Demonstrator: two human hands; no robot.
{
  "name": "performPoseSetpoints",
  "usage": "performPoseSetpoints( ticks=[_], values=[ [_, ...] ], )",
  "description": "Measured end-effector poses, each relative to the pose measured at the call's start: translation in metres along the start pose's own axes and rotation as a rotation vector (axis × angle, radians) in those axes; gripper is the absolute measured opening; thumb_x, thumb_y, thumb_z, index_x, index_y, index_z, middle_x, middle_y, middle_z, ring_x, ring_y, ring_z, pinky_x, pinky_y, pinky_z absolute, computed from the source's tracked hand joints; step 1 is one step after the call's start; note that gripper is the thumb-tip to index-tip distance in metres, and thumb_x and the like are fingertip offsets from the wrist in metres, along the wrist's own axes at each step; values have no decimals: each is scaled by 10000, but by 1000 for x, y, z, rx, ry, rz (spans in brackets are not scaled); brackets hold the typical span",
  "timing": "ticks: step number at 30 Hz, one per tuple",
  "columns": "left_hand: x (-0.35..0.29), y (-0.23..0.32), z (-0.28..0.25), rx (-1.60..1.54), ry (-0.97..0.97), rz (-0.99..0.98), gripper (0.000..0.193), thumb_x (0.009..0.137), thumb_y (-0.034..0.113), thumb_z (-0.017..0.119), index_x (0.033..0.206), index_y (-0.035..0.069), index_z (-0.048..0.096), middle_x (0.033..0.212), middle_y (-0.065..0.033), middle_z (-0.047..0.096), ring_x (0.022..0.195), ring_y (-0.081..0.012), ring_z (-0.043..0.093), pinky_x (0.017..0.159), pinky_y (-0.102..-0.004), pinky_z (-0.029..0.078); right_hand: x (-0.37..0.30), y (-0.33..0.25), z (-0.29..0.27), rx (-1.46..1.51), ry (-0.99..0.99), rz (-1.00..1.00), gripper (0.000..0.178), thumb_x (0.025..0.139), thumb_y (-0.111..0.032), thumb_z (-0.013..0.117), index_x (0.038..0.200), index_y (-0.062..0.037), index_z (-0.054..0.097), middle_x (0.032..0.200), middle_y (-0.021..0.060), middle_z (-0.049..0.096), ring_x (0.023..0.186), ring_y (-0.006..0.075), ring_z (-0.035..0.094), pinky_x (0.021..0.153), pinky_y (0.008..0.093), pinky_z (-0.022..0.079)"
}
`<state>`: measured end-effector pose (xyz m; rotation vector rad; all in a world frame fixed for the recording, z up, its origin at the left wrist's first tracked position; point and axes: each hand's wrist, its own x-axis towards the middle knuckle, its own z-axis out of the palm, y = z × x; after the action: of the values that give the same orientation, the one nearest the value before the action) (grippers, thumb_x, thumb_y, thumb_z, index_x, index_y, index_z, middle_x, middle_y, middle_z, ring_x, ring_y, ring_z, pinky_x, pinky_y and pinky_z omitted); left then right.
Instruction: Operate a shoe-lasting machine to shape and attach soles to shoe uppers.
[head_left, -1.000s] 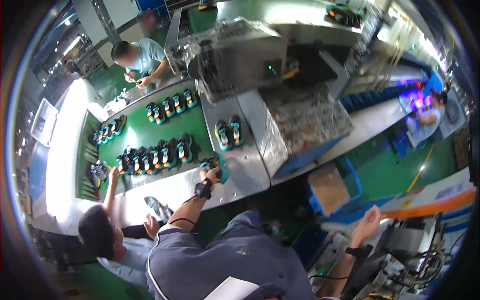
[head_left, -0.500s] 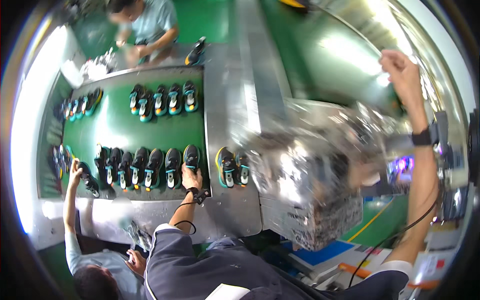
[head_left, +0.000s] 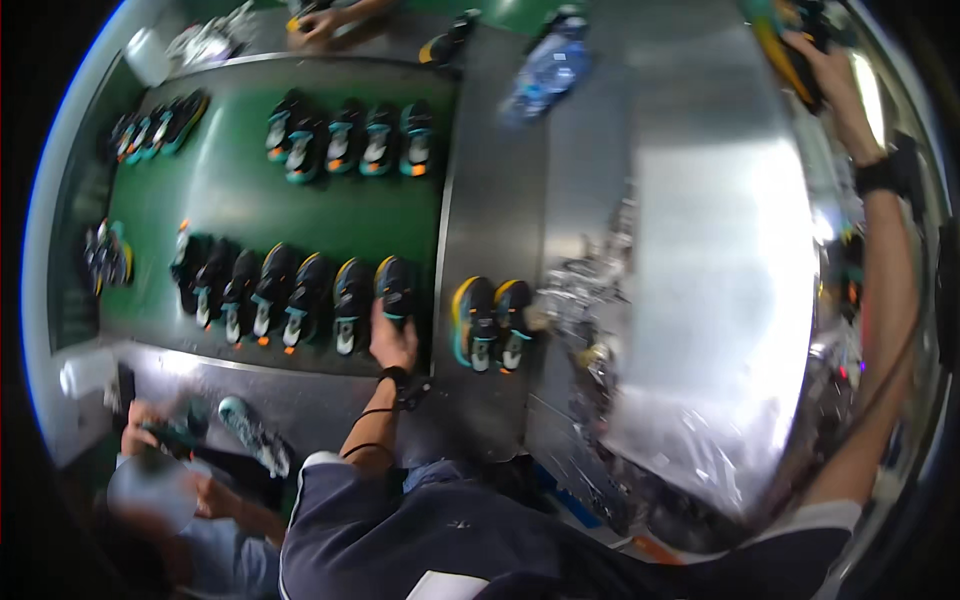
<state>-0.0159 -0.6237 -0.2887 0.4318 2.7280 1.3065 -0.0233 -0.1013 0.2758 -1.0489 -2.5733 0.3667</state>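
My left hand (head_left: 393,338) is closed on the heel of a black shoe (head_left: 394,278) with a yellow edge, at the right end of the near row on the green surface. Far out at the upper right, my right hand (head_left: 832,72) has its fingers on another black shoe (head_left: 785,48) with a yellow sole; blur softens its outline. Two more shoes (head_left: 474,318) stand side by side on the metal strip just right of my left hand.
Several shoes (head_left: 270,290) line the green surface (head_left: 210,195) in rows. Crumpled clear plastic (head_left: 590,290) lies beside a shiny metal panel (head_left: 715,250). A blue-tinted plastic item (head_left: 550,70) lies farther back. Co-workers' hands (head_left: 145,425) show at lower left and the far edge.
My right hand has reached farther forward and met a shoe. My left hand stays on its shoe. The view has shifted, and the plastic-covered pile at centre right no longer shows as before.
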Motion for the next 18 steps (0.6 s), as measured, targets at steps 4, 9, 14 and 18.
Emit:
performPoseSetpoints(
  ticks=[4,9,14,18],
  values=[
    [7,1,13,-67,-160,-21,685,802,127,681,1406,41,370,1317,-204,511,1203,-392,504,1000,-419,418,-119,-65,-30,-5,223,-176,442,667,-180,742,1018,47,598,865,100,657,804,193,616,749,313,500],
    [-1,52,-44,-78,-161,320,705,842,174,686,1404,-64,334,1389,-287,405,1290,-416,406,1086,-435,315,-269,-64,-117,123,421,-442,377,669,-145,734,978,33,613,831,41,617,797,122,555,719,292,463],
    [-92,212,-127,-807,-1219,208,483,988,281,538,1308,-74,469,1224,-153,570,1135,-235,540,1001,-374,411,-472,-38,-158,272,229,-459,492,678,-125,733,1138,-36,584,1088,107,648,1040,208,619,923,344,456],
    [-183,309,-164,-965,-1831,257,597,1016,455,409,1319,-56,469,1230,-128,566,1142,-200,534,998,-364,413,-623,-38,-161,85,-26,-369,589,900,-600,512,1121,-64,611,1210,87,614,1216,306,531,1126,586,117]
  ],
)
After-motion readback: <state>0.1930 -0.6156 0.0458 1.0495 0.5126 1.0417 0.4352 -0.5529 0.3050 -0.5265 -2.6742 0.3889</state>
